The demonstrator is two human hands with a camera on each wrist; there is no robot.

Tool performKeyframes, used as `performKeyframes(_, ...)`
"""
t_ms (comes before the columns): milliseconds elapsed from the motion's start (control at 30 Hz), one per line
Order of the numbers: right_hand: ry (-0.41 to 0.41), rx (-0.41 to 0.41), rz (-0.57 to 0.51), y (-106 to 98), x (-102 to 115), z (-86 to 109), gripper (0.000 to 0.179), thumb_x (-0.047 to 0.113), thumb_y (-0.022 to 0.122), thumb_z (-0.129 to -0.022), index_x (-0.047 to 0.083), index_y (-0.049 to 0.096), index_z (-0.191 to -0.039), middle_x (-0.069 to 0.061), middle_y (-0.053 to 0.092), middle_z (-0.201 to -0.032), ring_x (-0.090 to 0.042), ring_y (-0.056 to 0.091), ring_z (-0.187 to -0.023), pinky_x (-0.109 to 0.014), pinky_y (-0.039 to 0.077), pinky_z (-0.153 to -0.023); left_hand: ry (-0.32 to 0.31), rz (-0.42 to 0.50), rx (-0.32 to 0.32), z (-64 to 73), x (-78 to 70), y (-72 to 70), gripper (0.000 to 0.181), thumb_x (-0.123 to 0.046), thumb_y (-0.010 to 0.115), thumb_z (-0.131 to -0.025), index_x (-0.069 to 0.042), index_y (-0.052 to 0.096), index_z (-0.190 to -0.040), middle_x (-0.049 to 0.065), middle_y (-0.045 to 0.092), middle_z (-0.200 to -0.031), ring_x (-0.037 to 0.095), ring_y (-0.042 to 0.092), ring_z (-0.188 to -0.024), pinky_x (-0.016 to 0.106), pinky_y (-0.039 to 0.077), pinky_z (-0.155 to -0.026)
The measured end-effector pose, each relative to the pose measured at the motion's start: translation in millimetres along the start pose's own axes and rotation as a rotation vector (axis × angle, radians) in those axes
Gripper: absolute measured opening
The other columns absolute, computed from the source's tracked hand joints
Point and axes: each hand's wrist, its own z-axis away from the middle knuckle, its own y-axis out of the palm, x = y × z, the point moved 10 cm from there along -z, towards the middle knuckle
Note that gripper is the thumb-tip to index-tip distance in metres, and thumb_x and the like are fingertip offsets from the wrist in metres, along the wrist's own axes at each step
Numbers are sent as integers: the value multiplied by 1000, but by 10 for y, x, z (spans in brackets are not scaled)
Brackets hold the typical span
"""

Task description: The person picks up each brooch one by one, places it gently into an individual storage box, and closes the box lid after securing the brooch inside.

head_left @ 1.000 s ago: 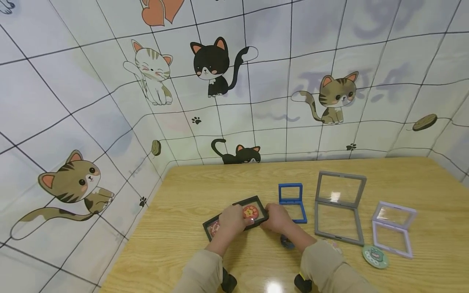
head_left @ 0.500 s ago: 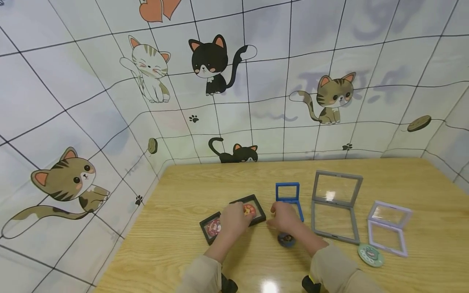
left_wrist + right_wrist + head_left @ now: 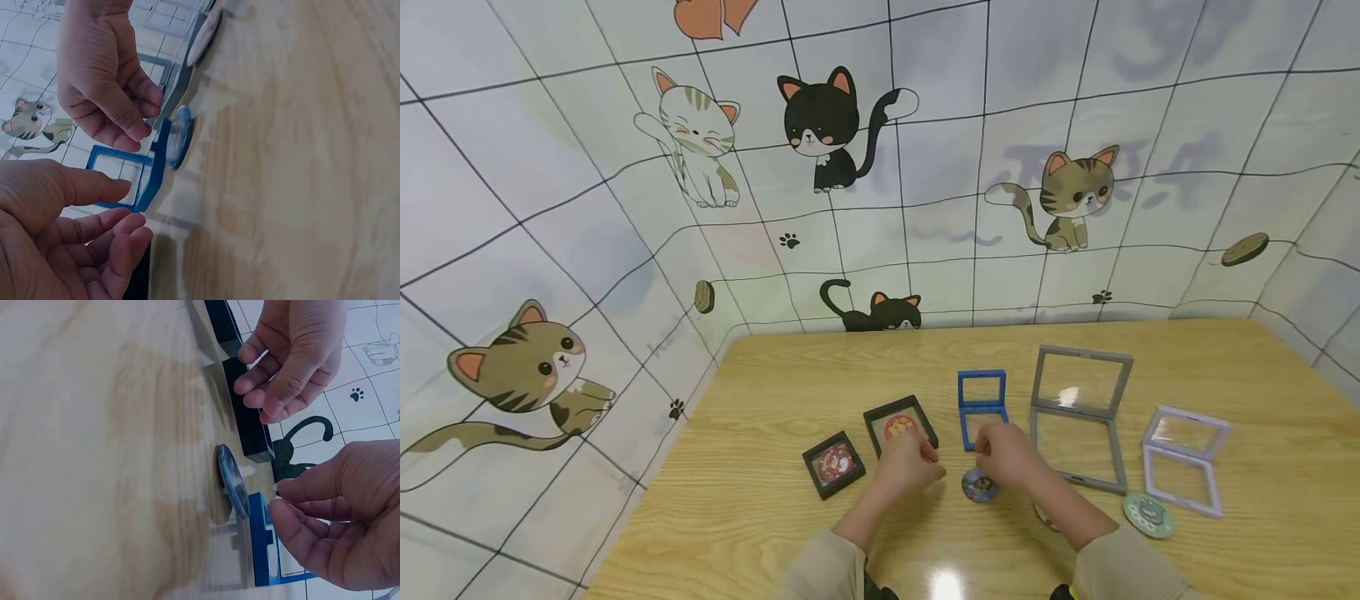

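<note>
Head view: hands flank a blue badge, print illegible.

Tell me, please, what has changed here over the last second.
The right hand has left the right edge of the larger black square frame and moved right, near the blue, plastic-looking hinged frame and round dark-blue badge. The left hand has shifted right and back toward the person, uncovering the smaller black square frame. Both hands' fingers now appear to hold nothing. The frames and badge stayed put.
</note>
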Motion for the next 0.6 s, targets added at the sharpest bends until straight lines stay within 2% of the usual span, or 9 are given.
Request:
performKeyframes(167,56,22,-6,-50,-89,130,9,-5,65,-70,0,57,-72,-4,52,-65,-15,48,-60,-29,42,-54,14,-22,36,-3,-51,168,13,-6,74,-67,-4,62,-71,-2,55,-66,10,49,-59,23,41,-52)
performKeyframes(367,74,31,-12,-24,-135,200,9,-5,67,-70,-1,59,-72,-4,54,-66,-15,49,-59,-29,44,-53,-15,-51,47,-39,-18,319,17,-7,76,-64,-4,63,-74,-1,57,-70,11,51,-62,24,42,-54)
performKeyframes(433,84,48,-32,21,-156,221,12,-5,68,-68,-1,57,-65,-2,50,-59,-13,44,-53,-27,38,-47,-11,-68,47,-40,-35,349,19,-9,77,-63,-4,64,-76,-1,59,-69,11,52,-62,24,42,-54)
performKeyframes(600,136,70,-57,121,-204,265,22,-2,72,-63,4,51,-59,0,44,-53,-13,38,-48,-24,31,-45,13,-97,46,-13,-99,385,22,-10,77,-61,-4,63,-77,-2,58,-66,10,50,-57,24,39,-50)
